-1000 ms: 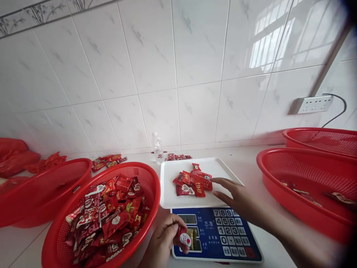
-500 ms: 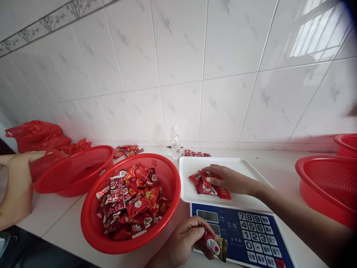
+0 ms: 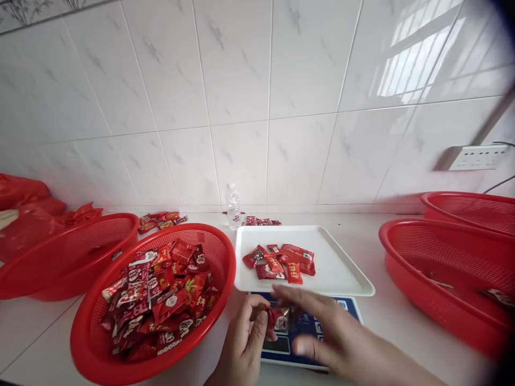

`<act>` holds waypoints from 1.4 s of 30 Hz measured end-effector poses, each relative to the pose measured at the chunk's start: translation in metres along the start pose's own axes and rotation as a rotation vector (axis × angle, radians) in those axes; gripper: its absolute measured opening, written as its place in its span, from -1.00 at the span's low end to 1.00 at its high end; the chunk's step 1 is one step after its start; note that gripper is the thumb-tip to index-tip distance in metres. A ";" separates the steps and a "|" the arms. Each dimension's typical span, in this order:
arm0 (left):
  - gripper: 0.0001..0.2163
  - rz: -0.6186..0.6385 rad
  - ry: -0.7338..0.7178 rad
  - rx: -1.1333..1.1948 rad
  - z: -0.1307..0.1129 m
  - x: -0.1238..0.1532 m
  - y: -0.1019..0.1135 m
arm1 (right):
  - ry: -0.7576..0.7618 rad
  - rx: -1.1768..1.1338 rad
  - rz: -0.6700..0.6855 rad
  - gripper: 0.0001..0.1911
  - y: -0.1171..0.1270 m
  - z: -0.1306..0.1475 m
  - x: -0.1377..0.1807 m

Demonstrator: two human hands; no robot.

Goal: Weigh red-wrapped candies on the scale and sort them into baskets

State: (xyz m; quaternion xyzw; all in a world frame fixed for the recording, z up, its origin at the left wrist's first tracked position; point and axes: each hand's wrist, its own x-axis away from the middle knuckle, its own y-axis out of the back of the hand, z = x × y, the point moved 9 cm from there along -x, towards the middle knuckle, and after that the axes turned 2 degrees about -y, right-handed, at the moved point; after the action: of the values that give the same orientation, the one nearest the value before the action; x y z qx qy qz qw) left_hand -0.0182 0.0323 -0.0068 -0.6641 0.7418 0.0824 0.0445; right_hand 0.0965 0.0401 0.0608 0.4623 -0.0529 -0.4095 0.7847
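My left hand [image 3: 243, 340] is closed around a small wrapped candy [image 3: 280, 320] with a red and gold wrapper, over the near part of a blue digital scale [image 3: 277, 346]. Beside it, my right hand [image 3: 332, 324] hovers with thumb and fingers apart, nothing visible in it; motion blurs it slightly. The two hands hide much of the keypad. On the scale's white tray [image 3: 346, 276], several red candy packets [image 3: 295, 272] lie in a loose pile. A red basket [image 3: 225, 300] heaped with similar wrapped candies stands to the left.
Farther left are another red basket [image 3: 44, 279] and red plastic bags [image 3: 24, 195]. A clear bottle [image 3: 233, 206] stands near the tiled wall, with loose packets [image 3: 159, 220] along it. Red baskets [image 3: 388, 241] stand at right, below a wall-side power strip [image 3: 477, 158].
My right hand has left the packets on the tray and come back beside my left hand, which still holds the candy. The view has turned right; the other person's arm is mostly out of frame.
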 end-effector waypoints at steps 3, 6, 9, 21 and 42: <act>-0.70 0.021 -0.082 -0.169 -0.016 0.000 -0.012 | -0.003 -0.054 -0.079 -0.51 -0.007 0.005 0.015; -0.59 0.045 -0.103 -0.322 -0.019 0.005 -0.012 | -0.052 -0.025 -0.261 -0.62 0.011 -0.022 0.023; -0.50 0.151 -0.224 -0.435 -0.035 0.009 -0.008 | -0.238 0.028 -0.526 -0.69 0.048 -0.070 0.037; -0.04 0.576 -0.011 -0.947 -0.030 -0.113 -0.033 | -0.460 0.080 -0.598 -0.67 0.060 -0.114 0.048; -0.75 0.038 -0.291 -0.689 -0.045 -0.187 -0.044 | -0.470 -0.058 -0.707 -0.62 0.064 -0.127 0.056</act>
State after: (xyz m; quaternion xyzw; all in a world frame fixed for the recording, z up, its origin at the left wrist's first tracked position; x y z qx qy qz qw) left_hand 0.0485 0.2023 0.0674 -0.6077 0.6686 0.4215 -0.0778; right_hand 0.2300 0.1032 0.0214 0.3238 -0.0570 -0.7488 0.5756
